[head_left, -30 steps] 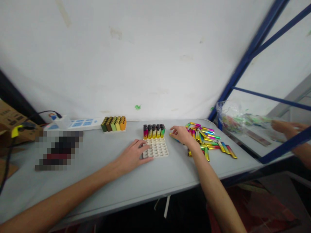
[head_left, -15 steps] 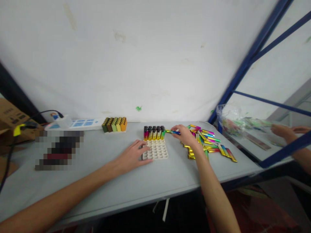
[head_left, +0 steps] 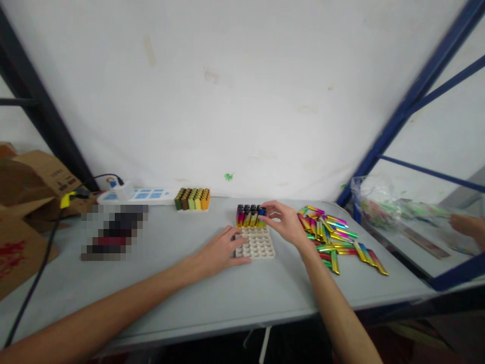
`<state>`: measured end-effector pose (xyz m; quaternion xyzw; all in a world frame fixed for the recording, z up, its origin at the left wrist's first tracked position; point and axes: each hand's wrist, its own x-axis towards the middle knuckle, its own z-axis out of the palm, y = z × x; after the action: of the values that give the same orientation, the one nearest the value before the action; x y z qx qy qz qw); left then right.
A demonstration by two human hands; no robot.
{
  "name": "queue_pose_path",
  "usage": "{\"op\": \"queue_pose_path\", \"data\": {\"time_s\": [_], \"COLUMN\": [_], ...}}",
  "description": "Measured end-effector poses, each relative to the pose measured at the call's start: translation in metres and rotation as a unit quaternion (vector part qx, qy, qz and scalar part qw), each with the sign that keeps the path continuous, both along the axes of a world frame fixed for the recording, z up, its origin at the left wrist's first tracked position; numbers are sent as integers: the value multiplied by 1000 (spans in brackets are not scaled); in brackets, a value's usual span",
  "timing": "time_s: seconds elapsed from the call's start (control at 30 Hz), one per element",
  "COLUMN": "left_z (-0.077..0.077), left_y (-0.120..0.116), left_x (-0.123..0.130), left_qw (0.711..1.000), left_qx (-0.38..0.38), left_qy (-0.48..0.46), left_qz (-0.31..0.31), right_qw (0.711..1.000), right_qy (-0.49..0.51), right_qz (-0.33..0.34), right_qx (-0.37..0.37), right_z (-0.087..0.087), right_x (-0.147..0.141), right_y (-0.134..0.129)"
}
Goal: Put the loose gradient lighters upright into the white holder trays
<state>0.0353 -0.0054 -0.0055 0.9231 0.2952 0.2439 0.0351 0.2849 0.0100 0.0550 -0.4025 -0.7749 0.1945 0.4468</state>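
A white tray [head_left: 261, 247] with rows of round holes lies before me. Along its far edge stand several upright lighters [head_left: 248, 215] with black tops and shiny pink-to-gold bodies. My left hand [head_left: 223, 247] grips the tray's left side, fingers at the edge and over the nearest holes, thumb along the near corner. At the right end of the lighter row, my right hand [head_left: 282, 220] pinches a lighter with a blue end [head_left: 261, 212] between thumb and fingers; its lower part is hard to make out. To the right lies a loose pile of shiny multicoloured lighters [head_left: 333, 245].
A block of green, brown and orange lighters [head_left: 193, 200] stands at the back left. Beside it lies a white power strip [head_left: 153, 196] with a cable. Cardboard boxes [head_left: 49, 177] are at the left. A blue metal frame [head_left: 397, 124] and a clear plastic bag [head_left: 373, 197] bound the right.
My right hand has moved left from beside the pile to the lighter row, bringing the blue-ended lighter along. My left hand stays on the tray. The view has shifted slightly.
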Motion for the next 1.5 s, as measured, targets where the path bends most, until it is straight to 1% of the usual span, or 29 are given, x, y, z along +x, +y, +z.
{"op": "queue_pose_path", "data": {"time_s": [0.13, 0.3, 0.4, 0.47, 0.6, 0.7, 0.83, 0.9, 1.07, 1.2, 1.33, 1.4, 1.5], "left_z": [8, 20, 23, 22, 16, 12, 10, 11, 15, 14, 12, 11, 10], "left_y": [-7, -16, -15, -13, -5, -1, 2, 2, 1, 1, 3, 4, 5], "left_x": [-1, -11, -16, -18, -22, -23, -23, -22, -21, -21, -22, -22, -22], "left_qw": [1000, 999, 999, 998, 998, 998, 997, 996, 997, 997, 997, 997, 997], "left_qx": [-14, -25, -20, -16, 1, 18, 30, 28, 13, 9, 18, 17, 17], "left_qy": [10, 11, 18, 25, 27, 25, 29, 31, 44, 39, 35, 33, 28], "left_qz": [2, -31, -47, -49, -53, -56, -68, -73, -64, -63, -66, -67, -75], "right_qw": [999, 997, 993, 988, 980, 977, 976, 975, 973, 961, 954, 953, 950], "right_qy": [-27, -50, -81, -105, -134, -142, -151, -156, -192, -232, -245, -253, -273], "right_qz": [-9, -7, -12, -27, -83, -110, -127, -127, -95, -124, -157, -157, -134], "right_qx": [34, 59, 88, 106, 119, 112, 96, 91, 80, 89, 67, 61, 64], "right_z": [-9, -15, -17, -21, -27, -29, -26, -24, -16, -14, -14, -15, -17], "right_x": [-8, -13, -18, -23, -35, -43, -51, -54, -57, -55, -56, -60, -68], "right_y": [4, 6, 8, 10, 15, 17, 16, 15, 15, 17, 18, 15, 10]}}
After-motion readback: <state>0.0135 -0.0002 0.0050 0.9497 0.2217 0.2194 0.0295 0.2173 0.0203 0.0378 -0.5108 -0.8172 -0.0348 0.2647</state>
